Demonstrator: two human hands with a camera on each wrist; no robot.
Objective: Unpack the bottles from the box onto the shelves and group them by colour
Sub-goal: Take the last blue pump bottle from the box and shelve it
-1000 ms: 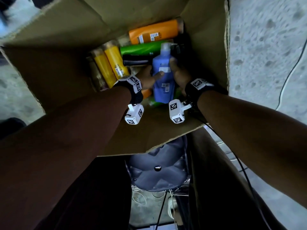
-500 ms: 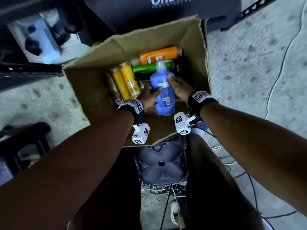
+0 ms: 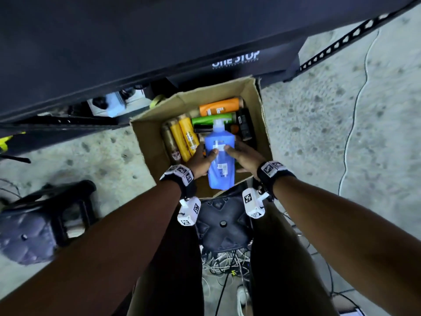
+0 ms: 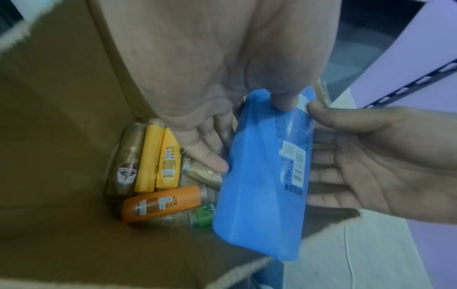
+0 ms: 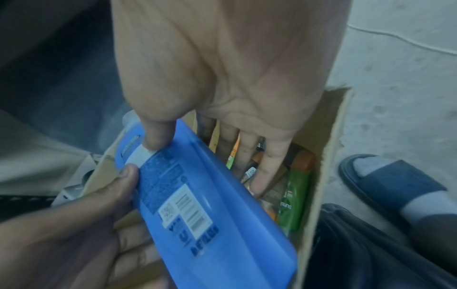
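Observation:
A blue pump bottle (image 3: 219, 160) hangs above the near side of the open cardboard box (image 3: 265, 126), pump end pointing away from me. My left hand (image 3: 201, 159) and right hand (image 3: 242, 153) hold it from either side, each with a thumb on the label face and fingers behind. In the left wrist view the blue bottle (image 4: 262, 185) sits between my left hand (image 4: 205, 148) and right hand (image 4: 383, 156). Lying in the box are an orange bottle (image 3: 219, 107), a green bottle (image 3: 211, 119), yellow bottles (image 3: 185, 137), a brown bottle (image 3: 169, 142) and a black one (image 3: 245, 124).
A dark metal shelf unit (image 3: 159, 42) stands just beyond the box. A padded stool (image 3: 34, 229) is at my left and another (image 3: 222, 224) between my legs. Cables (image 3: 350, 133) run over the concrete floor. My sandalled foot (image 5: 385, 185) is beside the box.
Both hands have lifted the blue bottle up from among the others toward the box's near edge. My head has pulled back, so the whole box and the shelf unit now show.

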